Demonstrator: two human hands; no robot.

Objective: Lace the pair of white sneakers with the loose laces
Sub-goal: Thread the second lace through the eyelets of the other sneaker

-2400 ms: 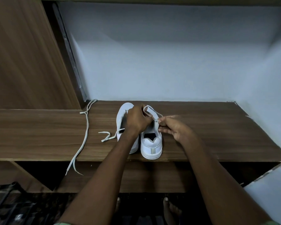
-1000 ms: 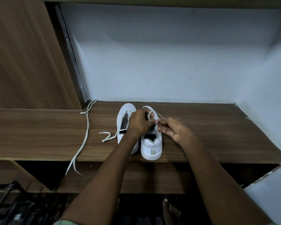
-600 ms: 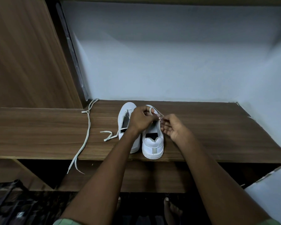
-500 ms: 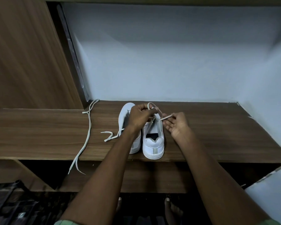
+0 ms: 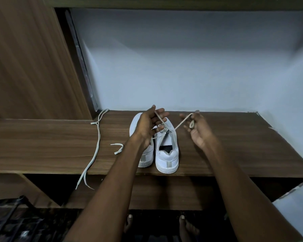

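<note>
L hand (image 5: 150, 124): fingers (image 5: 158, 114) spread & lifted, palm turned inward, one end of the lace (image 5: 181, 122) running across them; looks more draped/lightly pinched than clenched, exact grip can't be told. R hand (image 5: 198, 130): fingers loosely curled, other lace end passing over them w/ a small loop hanging by the fingertips; held there, how tightly can't be told. Both strands drop from the hands to a crossing at the upper eyelets of the right sneaker (image 5: 166, 151), each strand pulled out to its own side. Hands are raised above the shoes, apart from each other. Left sneaker (image 5: 140, 137) sits touching it on the L, partly hidden by the L forearm, w/ a short lace end (image 5: 118, 148) curling out onto the wood. Both shoes stand heels toward the person, near the front edge of the wooden shelf (image 5: 51, 145). A second loose lace (image 5: 95, 147) lies well to the L, from the back corner across the shelf & hanging over the front edge. Pale wall (image 5: 191, 67) behind, wood panel (image 5: 24, 58) at L.
</note>
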